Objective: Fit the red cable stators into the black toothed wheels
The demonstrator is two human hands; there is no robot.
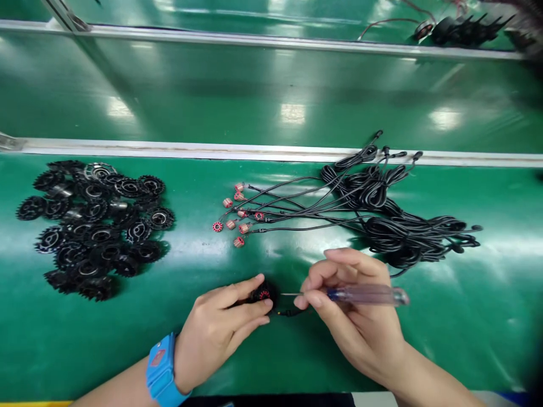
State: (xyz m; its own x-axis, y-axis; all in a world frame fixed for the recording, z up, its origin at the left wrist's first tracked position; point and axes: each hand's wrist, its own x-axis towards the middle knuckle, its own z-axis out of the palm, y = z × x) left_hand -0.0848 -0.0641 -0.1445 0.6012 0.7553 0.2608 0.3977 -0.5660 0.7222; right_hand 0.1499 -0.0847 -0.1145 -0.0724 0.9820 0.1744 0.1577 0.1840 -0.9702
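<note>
Green, glossy worktop (297, 362) filled most of the view, two white rails crossing it; near one (169, 148) lay along its back. Heap of black toothed rings (102, 234) sat at left, well over twenty, overlapping so no exact count; some showed shiny metal. Coiled black cables (407, 237), smooth, rubbery-looking, piled at right, too tangled to count, just beyond the right hand (365, 328). That hand pinched one screwdriver (365, 294), clear ribbed handle, thin metal shaft pointing left. Left hand (220, 316), blue wristband (162, 370) on its wrist, gripped one black round part (266, 284) between fingers against the worktop, front centre; fingers hid some of it. Red slotted face showed inside; shaft tip near it, contact unclear. About nine small red-and-copper cores (231, 224), stubby cylinders, lay scattered mid-table by the cable ends.
</note>
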